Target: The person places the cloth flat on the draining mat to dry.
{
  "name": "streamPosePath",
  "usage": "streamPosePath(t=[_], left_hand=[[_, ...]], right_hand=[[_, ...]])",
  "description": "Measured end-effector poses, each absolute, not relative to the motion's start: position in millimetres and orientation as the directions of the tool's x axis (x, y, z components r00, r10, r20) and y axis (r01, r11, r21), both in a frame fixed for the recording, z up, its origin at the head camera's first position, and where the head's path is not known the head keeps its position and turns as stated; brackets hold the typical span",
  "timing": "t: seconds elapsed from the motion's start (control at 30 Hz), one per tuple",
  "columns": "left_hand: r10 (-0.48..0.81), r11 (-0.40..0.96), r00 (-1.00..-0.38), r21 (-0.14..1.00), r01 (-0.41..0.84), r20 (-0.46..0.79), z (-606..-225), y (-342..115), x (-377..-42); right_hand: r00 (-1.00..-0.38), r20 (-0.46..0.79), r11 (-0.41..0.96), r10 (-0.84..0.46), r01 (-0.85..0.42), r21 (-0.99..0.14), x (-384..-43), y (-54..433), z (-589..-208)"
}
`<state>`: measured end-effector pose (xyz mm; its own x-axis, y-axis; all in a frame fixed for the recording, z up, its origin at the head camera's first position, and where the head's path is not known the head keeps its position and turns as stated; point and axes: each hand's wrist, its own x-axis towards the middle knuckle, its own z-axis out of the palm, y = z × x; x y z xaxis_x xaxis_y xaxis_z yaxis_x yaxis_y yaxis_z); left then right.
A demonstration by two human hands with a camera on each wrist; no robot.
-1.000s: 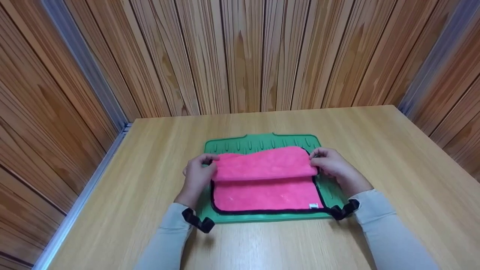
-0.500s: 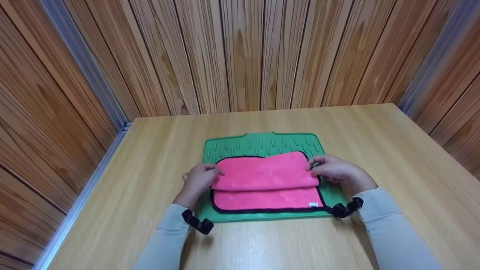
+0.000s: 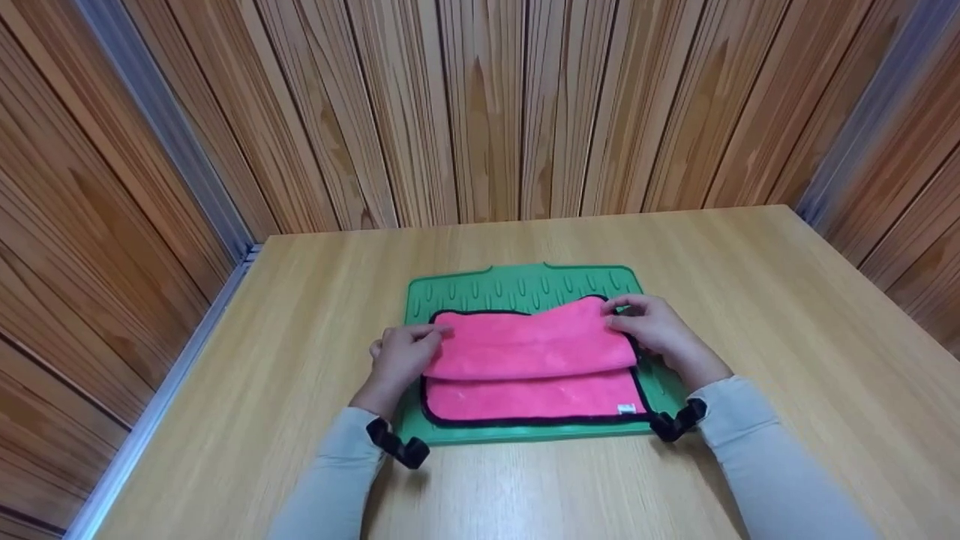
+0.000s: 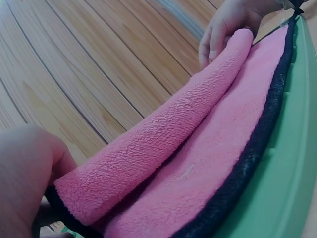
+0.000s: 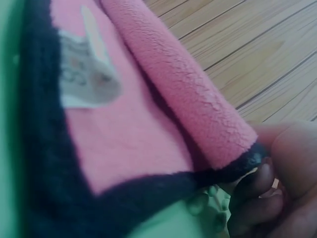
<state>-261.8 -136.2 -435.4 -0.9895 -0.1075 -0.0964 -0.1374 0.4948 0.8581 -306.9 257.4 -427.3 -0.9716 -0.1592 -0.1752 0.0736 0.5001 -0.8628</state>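
Note:
A pink plush cloth [image 3: 525,345] with black edging lies on a green ribbed mat [image 3: 450,289], its far part folded over towards the near edge. The front strip of its lower layer shows, with a small white label [image 5: 84,82] near the right corner. My left hand [image 3: 401,360] pinches the left side of the folded layer by its back corner. At the opposite side, my right hand [image 3: 660,330] holds the edge near the back right corner between thumb and fingers. In the left wrist view, the rounded fold [image 4: 153,134] runs between both hands.
The mat lies on a light wooden table [image 3: 322,300]. Wood-plank walls [image 3: 480,112] enclose the back and sides, with metal strips [image 3: 187,135] at the corners. Black bands [image 3: 397,444] sit on both wrists over pale sleeves.
The folded layer has come down nearer the front, covering more of the lower layer. Lately both hands have shifted back along its sides, the right one also inward.

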Motion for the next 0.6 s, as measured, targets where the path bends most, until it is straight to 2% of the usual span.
streamPosePath(t=[0.3, 0.6], left_hand=[[-0.138, 0.536, -0.988, 0.834, -0.129, -0.064, -435.9, -140.4, -263.5], [-0.125, 0.517, -0.991, 0.850, -0.104, -0.045, -426.9, -141.3, -270.9]], right_hand=[[-0.977, -0.185, 0.508, -0.105, 0.107, -0.855, -310.7, 255.6, -428.2], [-0.988, -0.103, 0.488, -0.116, 0.033, -0.872, -322.8, 255.6, -419.7]])
